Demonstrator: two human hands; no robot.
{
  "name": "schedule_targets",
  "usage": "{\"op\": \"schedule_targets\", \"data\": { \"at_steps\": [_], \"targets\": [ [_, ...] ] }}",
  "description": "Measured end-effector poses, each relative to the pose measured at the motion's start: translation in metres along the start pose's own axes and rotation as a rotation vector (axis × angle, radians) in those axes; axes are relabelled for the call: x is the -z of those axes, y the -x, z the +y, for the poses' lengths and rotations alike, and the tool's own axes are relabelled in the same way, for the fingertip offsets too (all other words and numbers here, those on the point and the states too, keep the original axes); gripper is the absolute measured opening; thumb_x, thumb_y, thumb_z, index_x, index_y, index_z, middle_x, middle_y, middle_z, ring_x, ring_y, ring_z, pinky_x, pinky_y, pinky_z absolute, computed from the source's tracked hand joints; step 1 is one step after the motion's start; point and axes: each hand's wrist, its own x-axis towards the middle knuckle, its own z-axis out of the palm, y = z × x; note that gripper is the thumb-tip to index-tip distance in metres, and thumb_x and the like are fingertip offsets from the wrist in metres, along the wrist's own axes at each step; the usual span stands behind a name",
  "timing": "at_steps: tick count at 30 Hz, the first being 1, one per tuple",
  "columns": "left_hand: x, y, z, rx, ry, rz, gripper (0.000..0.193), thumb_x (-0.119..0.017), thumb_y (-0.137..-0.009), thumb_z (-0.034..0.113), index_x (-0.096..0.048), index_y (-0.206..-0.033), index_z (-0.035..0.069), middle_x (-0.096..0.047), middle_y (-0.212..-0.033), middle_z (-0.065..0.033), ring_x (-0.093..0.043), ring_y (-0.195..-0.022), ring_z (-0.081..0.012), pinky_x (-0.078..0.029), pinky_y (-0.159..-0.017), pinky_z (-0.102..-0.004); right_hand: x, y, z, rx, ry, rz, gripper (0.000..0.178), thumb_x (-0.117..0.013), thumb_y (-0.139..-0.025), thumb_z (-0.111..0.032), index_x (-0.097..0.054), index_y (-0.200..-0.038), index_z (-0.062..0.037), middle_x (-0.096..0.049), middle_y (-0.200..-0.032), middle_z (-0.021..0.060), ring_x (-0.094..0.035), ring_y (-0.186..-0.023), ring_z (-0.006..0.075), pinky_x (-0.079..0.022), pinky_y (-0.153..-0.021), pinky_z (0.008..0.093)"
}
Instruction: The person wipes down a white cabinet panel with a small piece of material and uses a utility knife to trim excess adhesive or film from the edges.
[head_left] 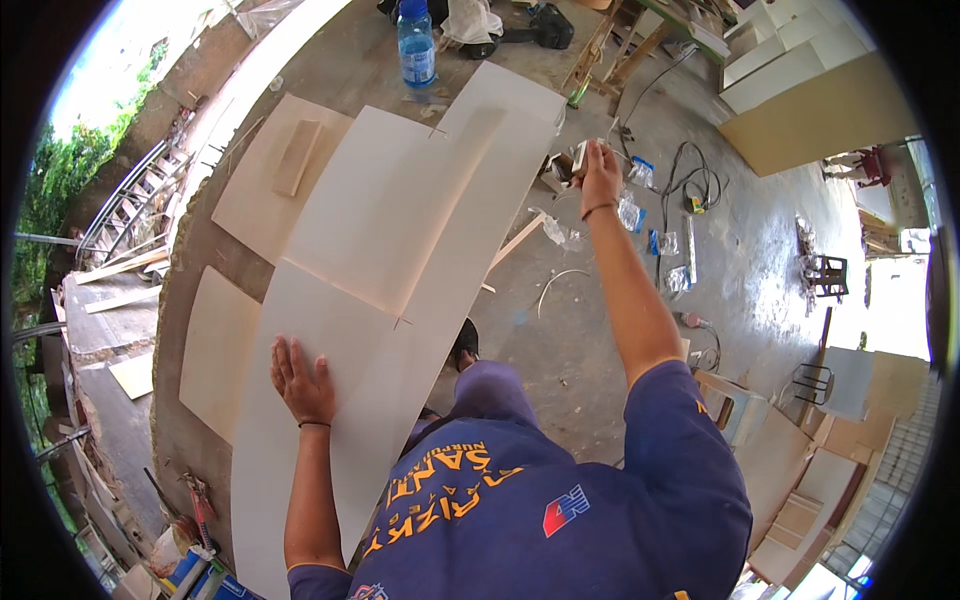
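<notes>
A long white panel [350,215] stretches diagonally in front of me, with small dark cross marks near two of its corners and a shaded, warm-toned line along its middle. My left hand [303,385] lies flat on the nearer part of this panel, fingers spread. Beyond the panel's far right edge, my right hand [600,178] is closed around a small silver-and-dark object [580,158], whose kind I cannot make out. A thin wooden strip [517,240] pokes out past the panel's right side.
Pale brown boards [222,350] lie left of the panel, one bearing a small wooden block [297,157]. A blue-capped bottle [416,50] stands at the far end. Several clear plastic packets [630,212] and a black cable [692,180] lie on the right-hand floor. A dark stool [830,275] stands farther right.
</notes>
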Motion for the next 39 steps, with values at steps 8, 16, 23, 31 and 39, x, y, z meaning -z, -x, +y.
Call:
{"op": "schedule_targets", "data": {
  "at_steps": [8, 16, 23, 31, 39],
  "targets": [
    [0.001, -0.005, 0.005, 0.043, 0.07, -0.029, 0.05, -0.054, -0.088, 0.031, -0.049, -0.128, 0.003, -0.039, -0.142, -0.0151, -0.032, -0.134, -0.0327, -0.022, -0.109, -0.0462, -0.018, -0.104, 0.053, 0.36, 0.421, 0.132, 0.031, -0.063, -0.088, -0.037, -0.064, -0.09, -0.0055, -0.056, -0.065, -0.0006, -0.05, -0.049, 0.007, -0.041, -0.039, 0.0234],
    [0.007, -0.009, 0.006, 0.035, 0.096, -0.018, 0.048, -0.052, -0.088, 0.03, -0.05, -0.128, 0.003, -0.04, -0.141, -0.015, -0.034, -0.132, -0.0329, -0.024, -0.108, -0.0456, -0.027, -0.103, 0.052, 0.385, 0.414, 0.103, 0.032, -0.064, -0.087, -0.036, -0.065, -0.093, -0.0049, -0.062, -0.069, 0.0006, -0.053, -0.049, 0.0079, -0.041, -0.039, 0.0233],
    [0.005, -0.01, 0.004, 0.031, 0.1, -0.002, 0.047, -0.052, -0.089, 0.032, -0.051, -0.127, 0.004, -0.042, -0.14, -0.0145, -0.035, -0.132, -0.0324, -0.024, -0.108, -0.0462, -0.024, -0.112, 0.056, 0.423, 0.409, 0.121, 0.032, -0.064, -0.087, -0.037, -0.065, -0.093, -0.005, -0.062, -0.07, 0.0006, -0.053, -0.05, 0.008, -0.043, -0.04, 0.0245],
    [0.007, -0.008, 0.004, 0.034, 0.084, -0.023, 0.047, -0.05, -0.091, 0.031, -0.05, -0.127, 0.002, -0.041, -0.14, -0.0152, -0.033, -0.132, -0.0326, -0.024, -0.108, -0.0447, -0.029, -0.105, 0.039, 0.374, 0.569, 0.093, 0.03, -0.062, -0.087, -0.036, -0.067, -0.093, -0.0068, -0.067, -0.076, 0.01, -0.061, -0.068, 0.0176, -0.048, -0.065, 0.0306],
    [0.009, -0.009, 0.004, 0.044, 0.092, -0.039, 0.047, -0.051, -0.09, 0.03, -0.049, -0.128, 0.003, -0.04, -0.141, -0.0146, -0.033, -0.133, -0.0324, -0.023, -0.108, -0.0448, -0.025, -0.098, 0.046, 0.368, 0.524, 0.166, 0.03, -0.063, -0.086, -0.034, -0.065, -0.094, -0.0054, -0.066, -0.077, 0.0099, -0.061, -0.069, 0.0186, -0.048, -0.066, 0.0321]
  ]
}}
